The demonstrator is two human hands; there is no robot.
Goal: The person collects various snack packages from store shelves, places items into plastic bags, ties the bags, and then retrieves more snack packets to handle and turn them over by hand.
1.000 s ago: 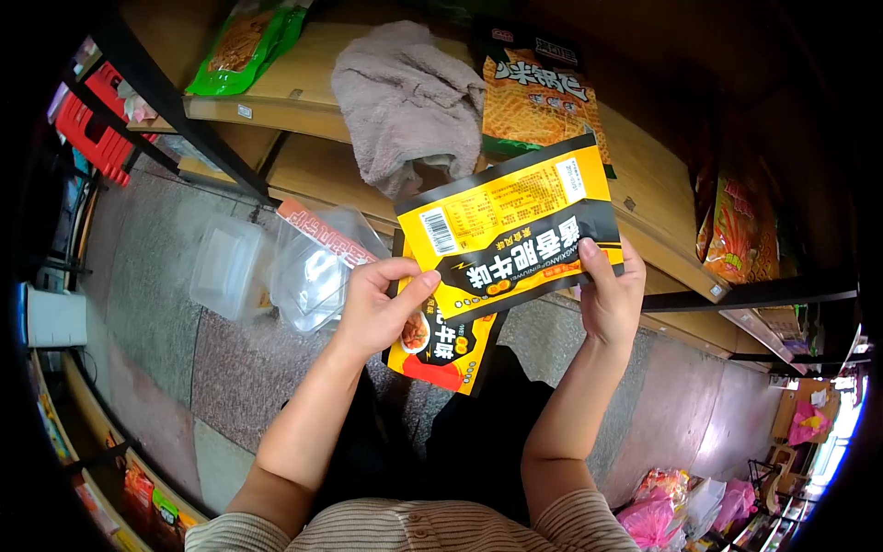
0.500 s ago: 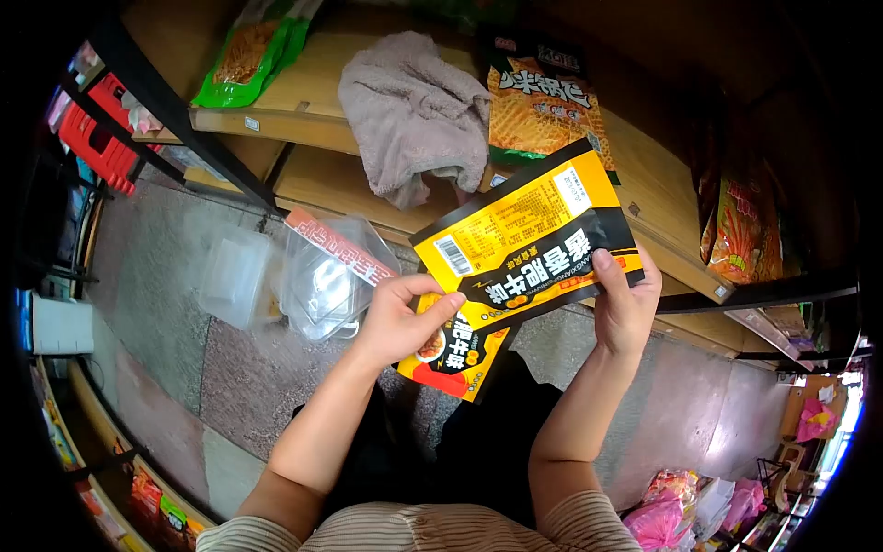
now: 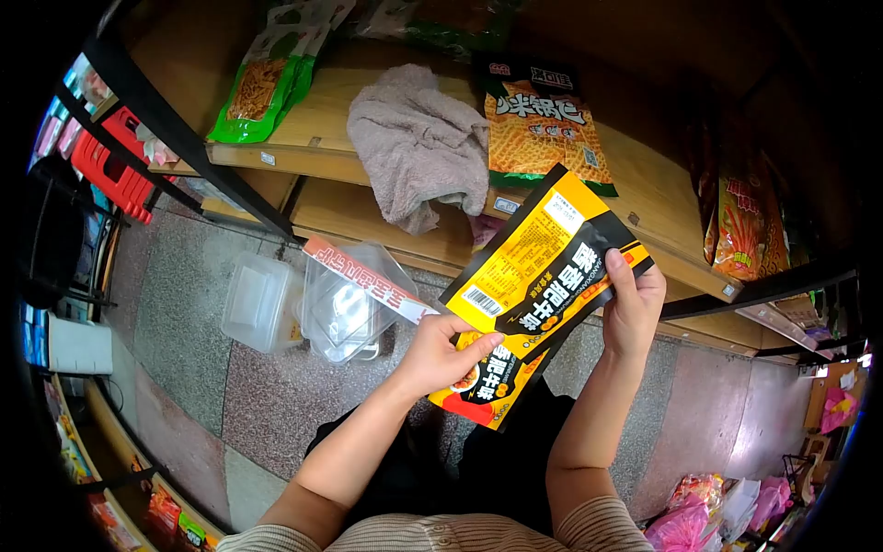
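Both of my hands hold a yellow-and-black snack packet [image 3: 504, 267] in front of me, its printed back with a barcode and white date label facing up. My left hand [image 3: 440, 357] pinches its lower left corner, thumb on top. A second packet [image 3: 478, 405] of similar colours, with a red lower corner, lies partly under the first and next to my left fingers; its upper part is hidden. My right hand [image 3: 633, 308] grips the right end of the upper packet, thumb over the printed face. Whether the right fingers also touch the lower packet cannot be seen.
A wooden shelf [image 3: 336, 133] ahead holds a crumpled greyish cloth [image 3: 418, 138], a rice-cracker bag [image 3: 543, 124] and a green snack bag [image 3: 267, 87]. Clear plastic boxes [image 3: 262, 304] stand on the floor, with a red-and-white printed strip [image 3: 368, 276] nearby. Pink plastic bags [image 3: 685, 524] lie at lower right.
The upper packet has turned to a steeper tilt, its left end lower. Both hands and the packets sit further right and lower in view; the whole scene has also shifted slightly.
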